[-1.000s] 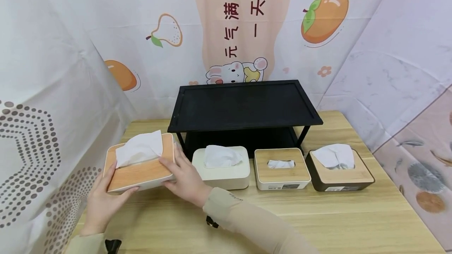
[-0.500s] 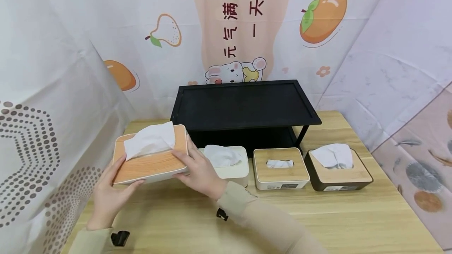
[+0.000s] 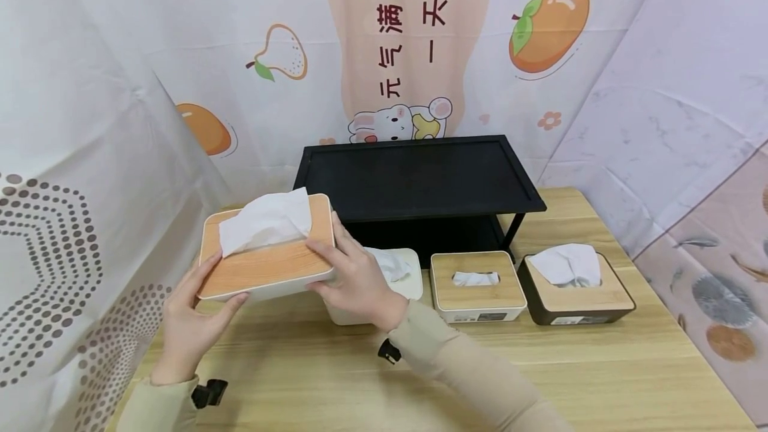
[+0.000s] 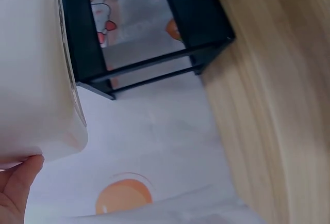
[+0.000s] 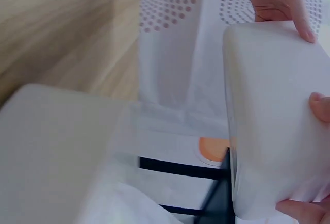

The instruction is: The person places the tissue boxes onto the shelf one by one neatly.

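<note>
Between both hands a tissue box (image 3: 270,272) with a wood-look lid and white sides is held up off the table, tilted, a white tissue standing out of its slot. My left hand (image 3: 191,325) grips its left end, thumb along the front. On the right end my right hand (image 3: 360,279) holds it, fingers round the side. The right wrist view shows the box's white side (image 5: 278,115) with fingers of both hands on it. Behind the right hand, a cream tissue box (image 3: 411,279) is partly hidden.
A black two-tier rack (image 3: 420,179) stands at the back of the wooden table (image 3: 480,379). Right of the cream box sit a white box with a bamboo lid (image 3: 480,295) and a dark box with a wooden lid (image 3: 600,299). Printed cloth (image 3: 120,85) hangs around the table.
Both hands have lifted the held tissue box higher and carried it rightward, toward the rack's left front corner. It now overlaps that corner in the head view, and the right hand covers part of the cream box.
</note>
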`<state>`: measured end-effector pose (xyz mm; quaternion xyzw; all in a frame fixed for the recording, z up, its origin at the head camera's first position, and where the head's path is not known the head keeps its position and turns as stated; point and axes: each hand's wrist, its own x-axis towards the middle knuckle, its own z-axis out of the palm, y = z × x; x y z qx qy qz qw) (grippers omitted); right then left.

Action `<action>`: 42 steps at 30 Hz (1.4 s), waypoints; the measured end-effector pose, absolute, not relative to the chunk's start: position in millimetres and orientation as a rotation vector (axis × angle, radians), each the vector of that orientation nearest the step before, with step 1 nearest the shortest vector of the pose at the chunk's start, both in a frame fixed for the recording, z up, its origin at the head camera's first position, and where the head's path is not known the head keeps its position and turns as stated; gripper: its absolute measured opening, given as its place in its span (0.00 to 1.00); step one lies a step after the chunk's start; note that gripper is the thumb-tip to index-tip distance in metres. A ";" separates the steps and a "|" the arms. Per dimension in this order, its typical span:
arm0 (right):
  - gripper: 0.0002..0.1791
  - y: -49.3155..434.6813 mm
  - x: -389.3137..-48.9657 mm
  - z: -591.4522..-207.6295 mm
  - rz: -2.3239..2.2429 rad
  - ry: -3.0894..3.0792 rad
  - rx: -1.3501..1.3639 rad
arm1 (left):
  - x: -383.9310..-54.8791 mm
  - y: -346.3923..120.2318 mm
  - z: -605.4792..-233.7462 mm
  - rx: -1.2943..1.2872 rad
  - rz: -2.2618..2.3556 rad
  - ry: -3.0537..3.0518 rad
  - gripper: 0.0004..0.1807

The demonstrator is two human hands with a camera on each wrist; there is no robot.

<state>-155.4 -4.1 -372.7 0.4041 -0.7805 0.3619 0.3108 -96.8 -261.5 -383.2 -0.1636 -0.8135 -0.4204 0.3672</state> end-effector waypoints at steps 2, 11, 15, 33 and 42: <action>0.38 -1.2 -156.5 -365.7 0.964 -2.055 1.068 | -98.2 -259.3 -376.9 -0.417 -1.077 -2.092 0.40; 0.35 15.2 -170.1 -355.0 1.057 -2.103 0.986 | -120.2 -243.9 -365.2 -0.465 -1.144 -2.135 0.42; 0.35 23.9 -176.9 -357.5 1.077 -2.123 0.950 | -132.1 -236.0 -370.3 -0.492 -1.157 -2.132 0.41; 0.35 39.3 -200.1 -341.6 1.116 -2.216 0.912 | -157.1 -222.4 -348.1 -0.447 -1.079 -2.227 0.36; 0.35 50.0 -211.9 -335.3 1.168 -2.308 0.832 | -176.0 -212.1 -338.8 -0.470 -1.148 -2.296 0.34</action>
